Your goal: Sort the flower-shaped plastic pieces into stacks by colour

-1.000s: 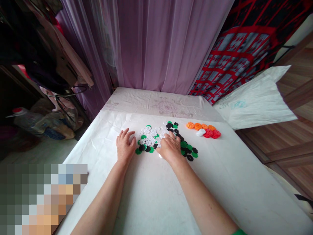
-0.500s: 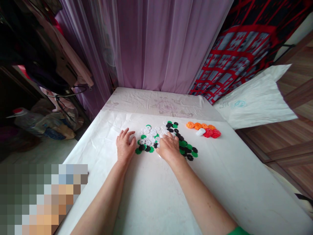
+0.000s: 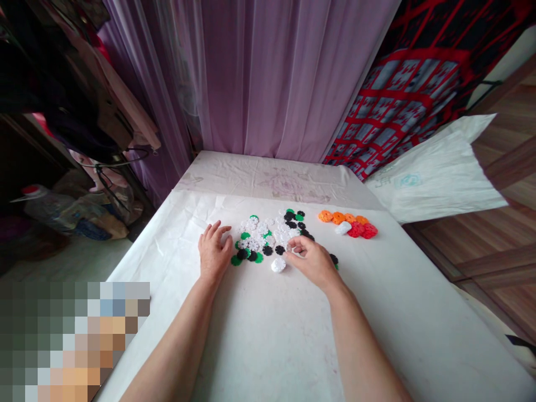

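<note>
My left hand (image 3: 213, 249) rests on the white tabletop with its fingers spread, holding nothing. Just to its right lies a loose pile of flower-shaped plastic discs, with white discs (image 3: 253, 243) on top and green discs (image 3: 236, 261) and black discs (image 3: 267, 250) among them. My right hand (image 3: 312, 258) is over the right side of the pile, thumb and fingertips closed on what looks like a white disc (image 3: 288, 248). It hides part of the black and green discs. A small stack of white discs (image 3: 278, 264) stands in front of the pile, near my right fingertips.
Orange disc stacks (image 3: 344, 218), red disc stacks (image 3: 362, 229) and a white disc stack (image 3: 343, 228) lie at the right. A white bag (image 3: 439, 173) hangs over the table's right edge. Purple curtains (image 3: 263, 78) hang behind the table (image 3: 259, 335).
My right hand has moved right, away from the small white stack, uncovering it and the black discs beside it. My left hand stays in place.
</note>
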Action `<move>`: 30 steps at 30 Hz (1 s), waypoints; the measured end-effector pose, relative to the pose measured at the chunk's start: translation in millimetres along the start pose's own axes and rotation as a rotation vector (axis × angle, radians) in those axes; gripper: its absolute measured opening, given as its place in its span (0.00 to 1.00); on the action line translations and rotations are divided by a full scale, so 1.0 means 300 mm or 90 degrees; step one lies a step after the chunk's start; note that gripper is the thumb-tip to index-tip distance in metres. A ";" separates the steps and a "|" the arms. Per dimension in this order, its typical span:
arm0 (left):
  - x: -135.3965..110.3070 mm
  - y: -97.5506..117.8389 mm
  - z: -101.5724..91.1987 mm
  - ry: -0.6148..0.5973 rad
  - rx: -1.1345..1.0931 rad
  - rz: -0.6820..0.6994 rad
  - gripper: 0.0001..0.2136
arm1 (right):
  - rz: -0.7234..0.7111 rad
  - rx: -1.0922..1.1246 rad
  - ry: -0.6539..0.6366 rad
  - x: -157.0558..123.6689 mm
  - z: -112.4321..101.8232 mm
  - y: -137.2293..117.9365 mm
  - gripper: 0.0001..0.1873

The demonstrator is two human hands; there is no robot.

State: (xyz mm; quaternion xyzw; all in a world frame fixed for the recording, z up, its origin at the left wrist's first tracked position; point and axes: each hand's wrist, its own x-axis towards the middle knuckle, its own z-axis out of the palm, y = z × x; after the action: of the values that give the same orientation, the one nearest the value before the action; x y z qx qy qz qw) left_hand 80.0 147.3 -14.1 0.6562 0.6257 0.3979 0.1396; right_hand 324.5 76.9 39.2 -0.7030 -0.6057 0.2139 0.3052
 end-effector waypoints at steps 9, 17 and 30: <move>0.000 -0.009 0.005 0.004 -0.004 0.001 0.12 | -0.111 -0.025 -0.019 -0.049 0.043 0.008 0.07; -0.002 0.003 0.001 0.007 -0.006 -0.005 0.12 | -0.103 -0.091 -0.049 -0.047 0.047 -0.020 0.09; 0.001 -0.009 0.005 0.004 0.001 0.001 0.12 | -0.036 -0.287 -0.088 -0.083 0.042 -0.066 0.09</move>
State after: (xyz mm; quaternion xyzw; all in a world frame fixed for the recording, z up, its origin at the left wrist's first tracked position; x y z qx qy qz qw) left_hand 79.2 148.4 -16.8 0.6557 0.6260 0.3993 0.1369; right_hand 297.4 56.1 42.1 -0.7201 -0.6768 0.1122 0.1039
